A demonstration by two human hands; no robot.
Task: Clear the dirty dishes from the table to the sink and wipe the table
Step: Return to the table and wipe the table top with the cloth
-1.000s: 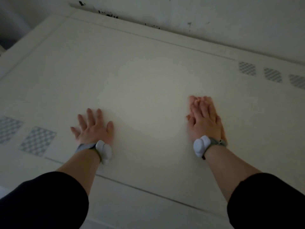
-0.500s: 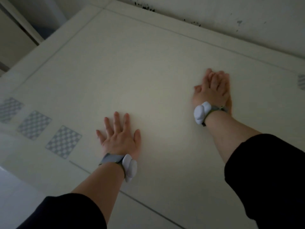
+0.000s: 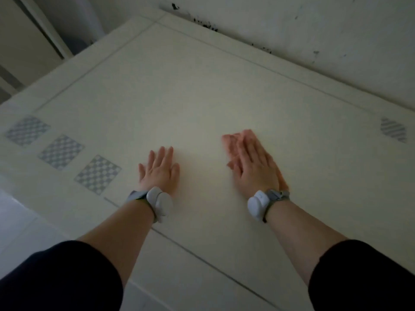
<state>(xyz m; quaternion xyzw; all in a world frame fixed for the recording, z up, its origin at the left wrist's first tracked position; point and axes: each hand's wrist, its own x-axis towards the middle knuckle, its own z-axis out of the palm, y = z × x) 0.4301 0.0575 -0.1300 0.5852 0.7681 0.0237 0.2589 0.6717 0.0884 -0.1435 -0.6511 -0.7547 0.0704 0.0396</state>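
Left hand point(image 3: 160, 171) and right hand point(image 3: 253, 164) rest flat and outstretched, palms down, on the white table point(image 3: 179, 97)

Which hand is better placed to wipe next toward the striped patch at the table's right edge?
Probably the right hand: it lies flat on the table, nearer the striped patch. The left hand rests flat beside a checkered patch on the opposite side.
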